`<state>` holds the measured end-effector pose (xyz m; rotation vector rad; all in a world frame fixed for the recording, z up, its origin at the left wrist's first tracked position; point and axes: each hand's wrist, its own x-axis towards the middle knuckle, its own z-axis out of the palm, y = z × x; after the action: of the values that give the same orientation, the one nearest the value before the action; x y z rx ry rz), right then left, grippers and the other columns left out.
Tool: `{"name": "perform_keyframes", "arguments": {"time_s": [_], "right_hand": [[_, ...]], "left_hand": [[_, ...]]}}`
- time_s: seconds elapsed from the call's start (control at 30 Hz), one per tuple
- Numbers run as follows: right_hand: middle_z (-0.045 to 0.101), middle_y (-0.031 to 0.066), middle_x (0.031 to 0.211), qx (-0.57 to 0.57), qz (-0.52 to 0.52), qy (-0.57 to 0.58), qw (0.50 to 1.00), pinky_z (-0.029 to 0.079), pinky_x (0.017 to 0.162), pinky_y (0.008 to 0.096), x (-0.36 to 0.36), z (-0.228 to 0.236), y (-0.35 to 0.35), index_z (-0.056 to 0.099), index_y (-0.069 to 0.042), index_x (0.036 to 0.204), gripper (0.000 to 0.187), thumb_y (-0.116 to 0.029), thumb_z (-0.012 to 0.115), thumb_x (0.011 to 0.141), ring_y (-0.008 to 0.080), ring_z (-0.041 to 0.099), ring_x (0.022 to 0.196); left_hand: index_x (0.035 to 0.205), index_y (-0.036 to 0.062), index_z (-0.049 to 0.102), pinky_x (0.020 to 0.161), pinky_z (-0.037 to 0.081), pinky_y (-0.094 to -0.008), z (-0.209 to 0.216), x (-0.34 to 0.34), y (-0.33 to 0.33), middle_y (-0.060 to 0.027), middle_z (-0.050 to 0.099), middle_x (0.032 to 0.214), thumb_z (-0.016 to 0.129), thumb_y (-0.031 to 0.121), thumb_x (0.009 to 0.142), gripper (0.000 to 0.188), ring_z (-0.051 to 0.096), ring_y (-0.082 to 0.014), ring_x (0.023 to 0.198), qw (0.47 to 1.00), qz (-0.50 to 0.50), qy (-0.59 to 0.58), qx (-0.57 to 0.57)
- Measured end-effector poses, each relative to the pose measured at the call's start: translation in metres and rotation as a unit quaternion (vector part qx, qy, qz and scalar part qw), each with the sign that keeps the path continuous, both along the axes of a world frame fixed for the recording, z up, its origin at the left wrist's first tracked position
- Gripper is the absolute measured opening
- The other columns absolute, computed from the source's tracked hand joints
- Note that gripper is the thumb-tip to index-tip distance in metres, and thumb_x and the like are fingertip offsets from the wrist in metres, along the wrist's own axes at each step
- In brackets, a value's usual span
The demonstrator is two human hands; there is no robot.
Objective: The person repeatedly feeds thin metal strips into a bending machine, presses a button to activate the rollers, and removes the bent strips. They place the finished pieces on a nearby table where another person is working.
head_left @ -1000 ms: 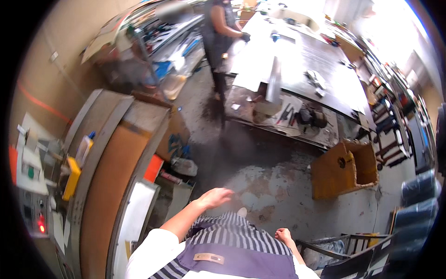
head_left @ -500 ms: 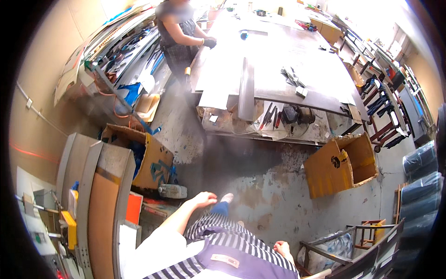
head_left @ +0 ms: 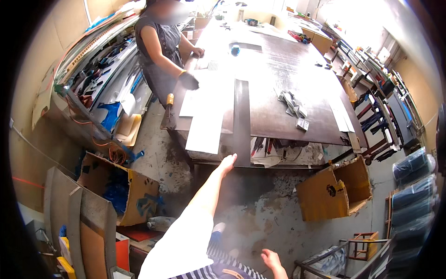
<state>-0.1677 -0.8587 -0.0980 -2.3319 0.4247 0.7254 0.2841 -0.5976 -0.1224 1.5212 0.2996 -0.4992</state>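
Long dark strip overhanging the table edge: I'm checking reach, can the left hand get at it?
Likely yes: the left hand is stretched out close to the near end of the dark strip, with nothing visibly between.

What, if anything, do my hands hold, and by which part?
The right hand appears empty. The left hand is by the near end of the dark strip; whether it grips is unclear.

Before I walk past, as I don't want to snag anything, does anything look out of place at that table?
Yes: the long dark strip and a white sheet jut past the near edge of the table, which looks odd since passers might bump them.
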Motion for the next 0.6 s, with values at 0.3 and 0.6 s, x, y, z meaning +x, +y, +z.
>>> {"name": "perform_keyframes", "arguments": {"time_s": [0.3, 0.6], "right_hand": [[0.061, 0.0162, 0.101, 0.006, 0.072, -0.377, 0.924, 0.051, 0.082, 0.0412, 0.241, 0.105, 0.055, 0.059, -0.002, 0.118, 0.034, -0.016, 0.064, 0.088, 0.0342, 0.060, 0.094], [0.058, 0.0107, 0.090, -0.251, 0.087, -0.365, 0.892, 0.053, 0.072, 0.0415, 0.302, 0.072, 0.087, 0.060, -0.007, 0.085, 0.019, -0.025, 0.064, 0.086, 0.0315, 0.061, 0.088]], "left_hand": [[0.082, 0.0059, 0.060, 0.061, 0.045, -0.0296, 0.003, -0.164, -0.041, 0.0005, 0.058, 0.073, 0.067, 0.034, 0.090, 0.030, 0.051, -0.0100, 0.069, 0.990, -0.090, -0.076, -0.083], [0.101, 0.0018, 0.070, 0.074, 0.051, -0.0340, 0.098, -0.329, -0.093, -0.0105, 0.073, 0.090, 0.070, 0.031, 0.086, 0.032, 0.066, -0.0159, 0.081, 0.930, -0.344, -0.026, -0.124]]}}
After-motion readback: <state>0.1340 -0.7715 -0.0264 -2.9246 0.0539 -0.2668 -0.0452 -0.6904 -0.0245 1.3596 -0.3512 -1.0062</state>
